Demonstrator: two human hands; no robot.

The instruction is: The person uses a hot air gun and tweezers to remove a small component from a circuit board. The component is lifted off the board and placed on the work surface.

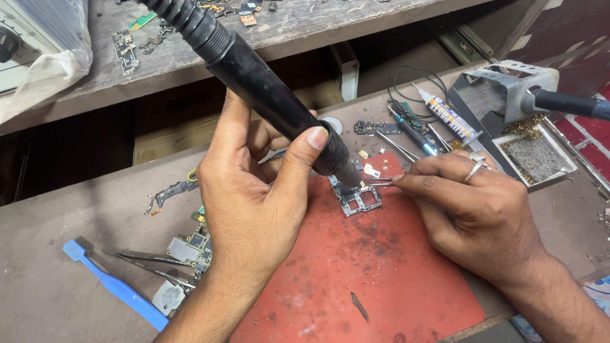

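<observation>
Left hand (251,203) wrapped around a thick black heat tool (273,95), thumb pressed along its barrel, fingers curled behind; the tool slants down from the upper left, its tip hidden close above a small circuit board (357,199). Right hand (480,213) pinched shut on thin tweezers (380,184), a ring on one finger, the tweezer points reaching in from the right to the board's top edge. The board lies flat on a worn red mat (381,273), just between the two hands, below the tool's tip. A dark sliver rests on the mat nearer the onlooker than both hands. Left of the left wrist: a larger board with a metal shield (189,249), a second pair of tweezers (143,262) lying beside it, then a blue plastic pry tool (114,286) farther out. Beyond the right hand: small loose parts, a screwdriver, a glue tube (448,117). Farther right of that hand, a metal stand (502,92) holding a soldering iron (565,103), with a tray of brass wool and sponge beneath. Farthest back, a wooden shelf (298,25) carrying scattered board scraps.
</observation>
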